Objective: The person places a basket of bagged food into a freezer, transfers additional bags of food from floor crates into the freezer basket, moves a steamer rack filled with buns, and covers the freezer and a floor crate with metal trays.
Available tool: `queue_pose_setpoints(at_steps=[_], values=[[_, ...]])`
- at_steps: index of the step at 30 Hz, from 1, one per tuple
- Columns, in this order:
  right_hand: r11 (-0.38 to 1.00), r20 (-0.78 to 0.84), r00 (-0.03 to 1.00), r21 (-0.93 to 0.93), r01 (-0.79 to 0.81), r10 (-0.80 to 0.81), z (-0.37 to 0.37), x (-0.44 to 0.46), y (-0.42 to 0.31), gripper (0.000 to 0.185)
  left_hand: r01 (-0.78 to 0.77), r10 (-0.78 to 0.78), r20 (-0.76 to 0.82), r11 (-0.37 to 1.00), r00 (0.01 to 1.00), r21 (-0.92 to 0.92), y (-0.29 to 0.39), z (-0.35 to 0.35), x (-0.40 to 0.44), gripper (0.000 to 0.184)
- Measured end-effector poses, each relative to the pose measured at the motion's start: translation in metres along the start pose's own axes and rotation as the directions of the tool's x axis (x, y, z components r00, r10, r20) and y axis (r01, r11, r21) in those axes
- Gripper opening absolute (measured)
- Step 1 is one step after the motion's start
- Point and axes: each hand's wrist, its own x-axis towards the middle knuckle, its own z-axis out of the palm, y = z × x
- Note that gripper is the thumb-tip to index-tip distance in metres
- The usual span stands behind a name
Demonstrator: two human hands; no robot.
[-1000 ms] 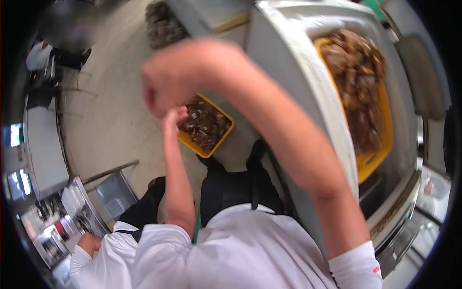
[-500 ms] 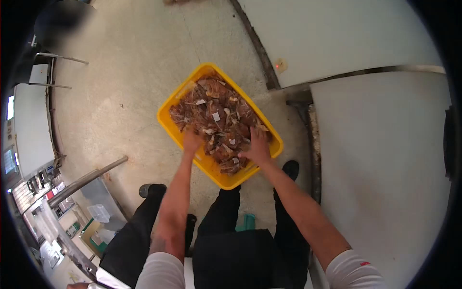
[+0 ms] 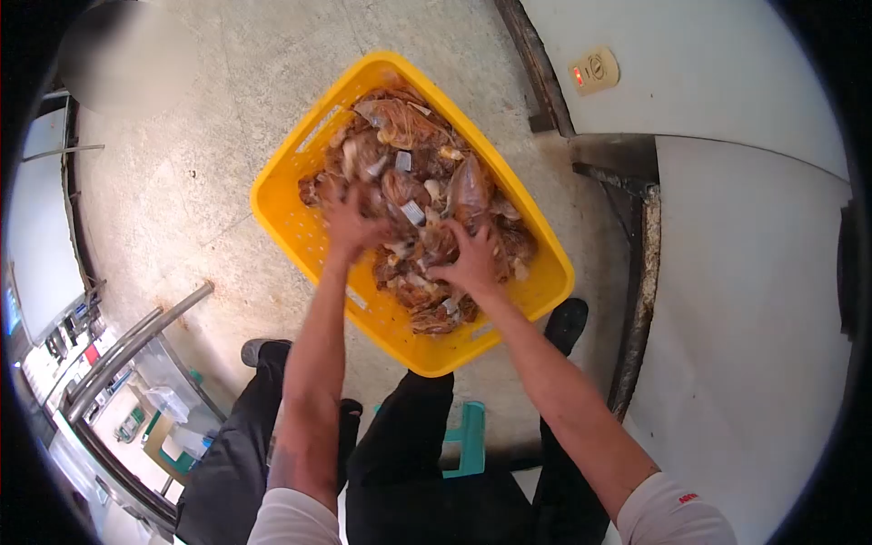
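A yellow plastic crate (image 3: pixel 545 272) sits tilted in view on the floor in front of my feet. It holds several clear plastic bags of reddish-brown, meat-like pieces (image 3: pixel 404 123), some with white labels (image 3: pixel 413 213). My left hand (image 3: pixel 354 227), a little blurred, lies over the bags on the crate's left side, fingers spread. On the right, my right hand (image 3: pixel 474 259) reaches down onto the bags with thumb and fingers apart. Both hands touch the pile; fingertips are partly lost among the bags, and neither hand visibly lifts one.
Large white panels (image 3: pixel 745 300) stand along the right, with a small beige device (image 3: pixel 596 73) showing a red light. A green stool (image 3: pixel 470 445) is between my legs. Another person's black-trousered leg (image 3: pixel 227 472) is at my left, near a metal rail (image 3: pixel 145 341).
The crate looks larger and nearer. My left hand has moved from the crate's near left side further onto the bags. My right hand has shifted inward from the right edge.
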Motion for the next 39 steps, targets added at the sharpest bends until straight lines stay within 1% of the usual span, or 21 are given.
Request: queue_pose_setpoints(at_steps=[2,4,5,7,8,10,12,13,15,17,19,20,21,23,25,27,29,30,32,34,39], values=[[0.994,-0.038,0.997,0.08,0.068,-0.066,0.019,-0.02,0.0,0.109,-0.046,0.048,0.031,0.996,0.998,-0.077,0.015,0.034,-0.05,0.093],[0.969,0.097,0.992,0.241,0.057,-0.082,0.021,-0.035,-0.004,0.115,-0.067,0.073,0.022,0.98,0.997,-0.186,0.017,0.036,-0.063,0.089],[0.969,0.095,0.992,0.241,0.054,-0.078,0.021,-0.04,-0.002,0.115,-0.079,0.126,0.149,0.954,0.981,-0.29,0.015,0.018,-0.066,0.089],[0.946,-0.16,0.985,0.305,0.108,-0.061,0.021,-0.051,0.004,0.125,-0.067,0.187,0.279,0.919,0.942,-0.389,0.013,-0.018,-0.068,0.089],[0.959,-0.271,0.962,0.264,0.103,-0.029,0.019,-0.051,0.002,0.137,-0.041,0.104,0.194,0.952,0.975,-0.303,0.012,-0.035,-0.059,0.094],[0.972,-0.255,0.966,0.235,0.012,0.05,0.015,-0.039,-0.005,0.137,0.004,0.021,0.107,0.975,0.994,-0.222,-0.003,-0.033,-0.035,0.099],[0.956,-0.15,0.986,0.291,-0.028,0.074,0.016,-0.013,-0.006,0.139,-0.119,0.148,0.028,0.883,0.989,-0.455,-0.016,-0.013,-0.002,0.111],[0.957,-0.149,0.986,0.287,-0.033,0.079,0.019,-0.001,-0.007,0.139,-0.117,0.148,0.032,0.881,0.988,-0.459,-0.019,-0.002,0.008,0.111],[0.967,-0.08,0.996,0.254,-0.017,0.039,0.029,0.011,-0.007,0.142,0.056,-0.03,0.084,0.945,0.996,-0.321,-0.02,0.016,0.011,0.119],[0.979,-0.107,0.994,0.201,-0.015,0.038,0.029,0.008,-0.007,0.134,0.121,-0.092,0.097,0.928,0.991,-0.352,-0.013,0.018,-0.002,0.117],[0.98,-0.028,0.997,0.189,-0.064,0.07,0.028,0.002,-0.005,0.123,0.063,0.077,0.2,0.789,0.977,-0.611,-0.014,0.025,-0.011,0.108],[0.98,-0.033,0.997,0.188,-0.063,0.07,0.029,0.001,-0.001,0.123,0.062,0.015,0.166,0.89,0.986,-0.452,-0.01,0.034,-0.02,0.099],[0.963,-0.032,0.999,0.27,0.019,-0.011,0.037,0.002,0.011,0.12,0.058,0.018,0.163,0.89,0.986,-0.453,0.0,0.03,-0.034,0.099],[0.933,-0.048,0.994,0.343,0.109,-0.098,0.033,-0.004,0.016,0.118,0.159,0.096,0.257,0.569,0.962,-0.807,0.03,0.01,-0.055,0.092],[0.961,-0.06,0.99,0.24,0.137,-0.126,0.028,-0.019,0.017,0.117,0.112,0.151,0.274,0.654,0.95,-0.748,0.046,0.01,-0.062,0.095],[0.942,-0.072,0.99,0.309,0.134,-0.117,0.021,-0.019,0.016,0.125,0.063,0.196,0.3,0.735,0.933,-0.675,0.049,0.006,-0.059,0.097],[0.805,-0.093,0.99,0.576,0.142,-0.108,0.008,-0.007,0.011,0.136,-0.085,0.263,0.112,0.635,0.958,-0.768,0.054,0.011,-0.042,0.111],[0.856,-0.067,0.995,0.508,0.092,-0.068,0.013,0.005,0.014,0.142,0.147,0.16,0.26,0.505,0.952,-0.851,0.055,0.01,-0.037,0.125],[0.881,-0.017,0.997,0.467,0.07,-0.071,0.027,0.021,0.024,0.141,0.267,0.095,0.384,0.566,0.918,-0.78,0.048,0.014,-0.03,0.126],[0.909,0.04,0.998,0.415,0.023,-0.043,0.029,0.018,0.03,0.134,0.421,0.14,0.539,0.476,0.831,-0.772,0.051,0.007,-0.037,0.12],[0.864,-0.023,0.998,0.5,0.06,-0.056,0.016,-0.007,0.046,0.124,0.373,0.203,0.507,0.464,0.838,-0.803,0.083,-0.005,-0.073,0.103]])
